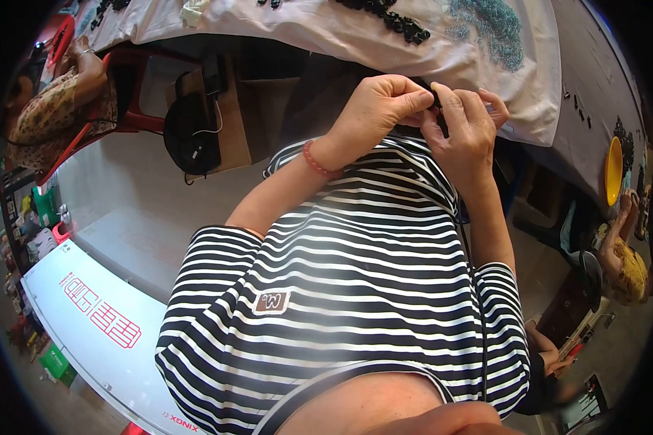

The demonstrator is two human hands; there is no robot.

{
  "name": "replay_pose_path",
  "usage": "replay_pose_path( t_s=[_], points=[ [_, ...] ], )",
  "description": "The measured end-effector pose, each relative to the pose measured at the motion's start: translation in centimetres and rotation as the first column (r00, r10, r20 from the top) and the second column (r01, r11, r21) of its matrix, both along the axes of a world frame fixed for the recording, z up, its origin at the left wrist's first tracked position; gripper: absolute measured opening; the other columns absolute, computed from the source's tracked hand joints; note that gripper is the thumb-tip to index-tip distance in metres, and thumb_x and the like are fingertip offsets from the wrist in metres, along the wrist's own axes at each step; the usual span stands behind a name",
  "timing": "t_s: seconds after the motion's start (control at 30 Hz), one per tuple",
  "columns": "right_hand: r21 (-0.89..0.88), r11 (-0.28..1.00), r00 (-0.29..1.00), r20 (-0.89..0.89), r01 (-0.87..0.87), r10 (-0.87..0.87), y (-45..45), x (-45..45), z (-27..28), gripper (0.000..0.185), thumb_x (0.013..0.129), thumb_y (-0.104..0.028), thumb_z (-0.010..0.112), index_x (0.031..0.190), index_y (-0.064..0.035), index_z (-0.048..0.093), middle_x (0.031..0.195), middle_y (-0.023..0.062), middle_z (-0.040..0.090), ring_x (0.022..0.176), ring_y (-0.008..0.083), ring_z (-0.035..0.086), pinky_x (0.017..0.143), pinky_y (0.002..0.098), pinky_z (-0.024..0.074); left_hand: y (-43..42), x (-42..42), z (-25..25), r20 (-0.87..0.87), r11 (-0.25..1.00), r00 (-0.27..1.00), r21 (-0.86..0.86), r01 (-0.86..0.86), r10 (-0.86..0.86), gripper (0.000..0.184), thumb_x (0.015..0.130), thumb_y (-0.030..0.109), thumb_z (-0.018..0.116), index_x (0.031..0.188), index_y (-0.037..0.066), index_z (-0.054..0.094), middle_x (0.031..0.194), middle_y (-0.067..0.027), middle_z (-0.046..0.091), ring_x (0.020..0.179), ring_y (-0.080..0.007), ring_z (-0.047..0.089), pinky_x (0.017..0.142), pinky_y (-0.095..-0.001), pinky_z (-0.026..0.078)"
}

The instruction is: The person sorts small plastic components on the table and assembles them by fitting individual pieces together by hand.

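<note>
Both hands meet at the near edge of the cloth-covered table, over the striped shirt. My left hand point(377, 109), with a red bracelet point(315, 157) at its wrist, has thumb and index finger pinched together. Touching its fingertips is my right hand point(468, 127), its thumb and index finger closed on a small black piece point(434, 94) that is mostly hidden. Whether the left fingertips also grip that piece cannot be made out. Beyond them, black pieces point(406, 27) and a spread of blue-grey beads point(497, 32) lie on the pale cloth point(283, 25).
A red chair point(141, 122) and a black bag point(192, 134) are at the left, near a seated person point(65, 101). On the right-hand table a yellow plate point(613, 170) lies near another person in yellow point(627, 272). A white freezer point(98, 312) is at the lower left.
</note>
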State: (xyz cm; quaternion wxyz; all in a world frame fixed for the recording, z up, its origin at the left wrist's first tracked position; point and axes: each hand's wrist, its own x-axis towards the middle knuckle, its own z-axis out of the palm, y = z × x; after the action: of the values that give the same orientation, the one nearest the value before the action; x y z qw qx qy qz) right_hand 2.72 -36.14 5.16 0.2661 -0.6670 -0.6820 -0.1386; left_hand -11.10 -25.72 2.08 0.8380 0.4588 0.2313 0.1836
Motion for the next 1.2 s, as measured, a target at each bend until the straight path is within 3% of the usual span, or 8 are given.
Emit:
replay_pose_path(
  t_s=[0.23,0.4,0.47,0.5,0.57,0.67,1.13,1.2],
  points=[
    [-0.104,0.993,0.987,-0.159,-0.05,0.033,0.7,1.2,-0.5,0.047,0.085,-0.016,0.075,0.129,-0.0059,0.064,0.095,0.0022,0.068,0.088,0.0153,0.064,0.096,0.0346,0.0343,2.0,0.7,-0.7,0.098,0.973,0.995,-0.23,0.014,0.009,0.028,0.099,0.011,0.06,0.121,-0.005,0.062,0.11,-0.0152,0.069,0.099,-0.0215,0.07,0.09,-0.0366,0.06],
    [-0.135,0.991,0.963,-0.268,0.001,-0.037,1.4,2.9,-3.2,0.035,0.09,-0.016,0.07,0.124,-0.0061,0.066,0.095,0.005,0.069,0.087,0.0208,0.063,0.09,0.0358,0.0362,6.2,1.7,-2.7,0.128,0.905,0.986,-0.424,-0.039,0.103,0.022,0.093,0.014,0.062,0.109,-0.001,0.064,0.095,-0.0075,0.066,0.094,-0.0255,0.068,0.085,-0.0446,0.06],
    [-0.157,0.988,0.949,-0.311,0.005,-0.055,1.5,3.4,-4.1,0.031,0.092,-0.013,0.067,0.122,-0.0066,0.067,0.094,0.0057,0.069,0.087,0.0214,0.063,0.089,0.0352,0.0366,7.2,3.1,-2.9,-0.172,0.973,0.962,-0.057,-0.224,0.212,0.023,0.089,0.018,0.069,0.105,0.002,0.066,0.091,-0.0039,0.064,0.088,-0.0226,0.067,0.079,-0.0421,0.059],
    [-0.147,0.989,0.941,-0.336,0.0,-0.05,1.7,3.3,-4.2,0.027,0.093,-0.012,0.065,0.119,-0.0065,0.068,0.094,0.0065,0.069,0.087,0.0216,0.063,0.088,0.0348,0.0371,7.5,3.5,-3.2,-0.18,0.912,0.933,0.33,-0.241,0.312,0.024,0.088,0.02,0.071,0.105,0.004,0.067,0.091,-0.0042,0.063,0.086,-0.0226,0.067,0.077,-0.0415,0.057],
    [-0.143,0.99,0.937,-0.347,0.0,-0.05,1.8,3.6,-5.0,0.026,0.093,-0.012,0.065,0.118,-0.0067,0.069,0.094,0.0065,0.069,0.087,0.0217,0.063,0.088,0.0349,0.0371,8.0,4.3,-4.1,-0.078,0.406,0.872,0.902,-0.145,0.484,0.025,0.085,0.022,0.074,0.105,0.008,0.068,0.09,-0.0048,0.063,0.083,-0.0224,0.066,0.073,-0.0402,0.055],
    [-0.152,0.988,0.928,-0.369,0.003,-0.059,1.9,3.9,-5.8,0.025,0.092,-0.01,0.065,0.116,-0.0067,0.069,0.095,0.0067,0.069,0.088,0.0217,0.063,0.089,0.0348,0.0372,8.3,5.3,-5.0,-0.059,0.222,0.859,0.973,-0.064,0.509,0.024,0.085,0.024,0.073,0.106,0.013,0.069,0.092,-0.0093,0.062,0.084,-0.027,0.066,0.072,-0.0409,0.052],
    [-0.142,0.99,0.869,-0.491,-0.008,-0.064,2.3,5.5,-7.2,0.024,0.091,-0.011,0.067,0.115,-0.0068,0.07,0.095,0.0081,0.07,0.084,0.0222,0.064,0.085,0.034,0.0408,9.5,6.5,-6.2,-0.04,0.017,0.848,0.999,0.036,0.529,0.016,0.088,0.021,0.069,0.102,0.013,0.071,0.095,-0.0086,0.063,0.091,-0.0307,0.066,0.077,-0.042,0.054],
    [-0.1,0.988,0.762,-0.629,0.119,-0.156,2.9,6.1,-6.9,0.023,0.091,-0.014,0.069,0.112,-0.0066,0.07,0.093,0.0087,0.069,0.082,0.0223,0.064,0.082,0.0344,0.0423,9.5,6.4,-6.2,-0.042,-0.01,0.852,0.998,0.056,0.522,0.015,0.088,0.021,0.069,0.101,0.013,0.07,0.095,-0.0083,0.063,0.091,-0.0303,0.066,0.077,-0.0419,0.054]
  ],
)
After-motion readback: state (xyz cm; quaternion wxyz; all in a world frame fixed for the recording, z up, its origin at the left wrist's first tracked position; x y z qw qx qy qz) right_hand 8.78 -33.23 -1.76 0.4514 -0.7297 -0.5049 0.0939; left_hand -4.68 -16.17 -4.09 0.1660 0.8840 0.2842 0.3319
